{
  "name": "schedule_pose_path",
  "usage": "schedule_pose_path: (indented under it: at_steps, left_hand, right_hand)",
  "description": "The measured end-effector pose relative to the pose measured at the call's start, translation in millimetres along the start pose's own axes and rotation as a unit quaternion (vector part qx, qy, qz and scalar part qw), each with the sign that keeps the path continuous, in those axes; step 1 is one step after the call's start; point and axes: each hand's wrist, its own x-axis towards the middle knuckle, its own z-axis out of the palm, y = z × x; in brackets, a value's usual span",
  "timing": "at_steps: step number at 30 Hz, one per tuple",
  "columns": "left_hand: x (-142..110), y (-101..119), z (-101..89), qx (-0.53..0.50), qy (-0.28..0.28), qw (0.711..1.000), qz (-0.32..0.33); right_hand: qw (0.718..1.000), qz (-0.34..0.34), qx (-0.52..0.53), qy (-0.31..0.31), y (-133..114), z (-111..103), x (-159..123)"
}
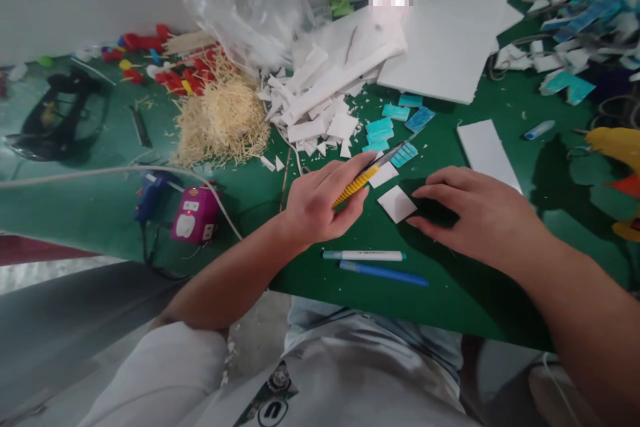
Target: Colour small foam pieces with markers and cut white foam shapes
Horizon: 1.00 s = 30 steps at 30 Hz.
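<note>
My left hand (325, 200) is closed around a craft knife (356, 187) with a ribbed yellow handle; its blade points up and to the right. Just to the right lies a small white square of foam board (397, 204), flat on the green table (280, 273). My right hand (465, 213) is beside that square, thumb and fingers apart, the fingertips at its right edge; whether they touch it I cannot tell. Another white piece (383, 175) lies beyond it, under the blade. Several blue-coloured pieces (379, 130) are spread farther back.
Two pens, one white (370, 255) and one blue (385, 273), lie near the front edge. White foam scraps (325, 123), wood shavings (225, 113) and a large white board (445, 40) sit behind. A glue gun (151, 193) and a purple power adapter (196, 213) stand left, a white strip (487, 150) right.
</note>
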Motion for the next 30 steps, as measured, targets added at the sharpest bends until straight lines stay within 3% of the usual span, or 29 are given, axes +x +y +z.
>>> schedule_pose_path:
  at_steps: [5, 11, 20, 25, 30]
  left_hand:
    - [0, 0, -0.2, 0.007, 0.009, 1.000, 0.011]
    - [-1, 2, -2.3, 0.014, 0.007, 1.000, 0.002]
    - [-6, 6, 0.0, -0.021, -0.009, 0.998, -0.054]
    - [-4, 8, 2.2, -0.037, -0.001, 0.999, -0.039]
    - [-3, 2, 2.4, -0.015, -0.006, 0.999, -0.028]
  right_hand:
    - [0.999, -0.022, 0.041, 0.022, -3, 1, 2]
    - [0.996, -0.075, 0.047, -0.006, 0, 11, 6]
    - [0.999, -0.011, 0.042, 0.009, 3, 7, 2]
    - [0.999, -0.015, 0.041, -0.026, 8, 6, 0]
    - [1.000, 0.021, 0.018, -0.015, 8, 8, 0]
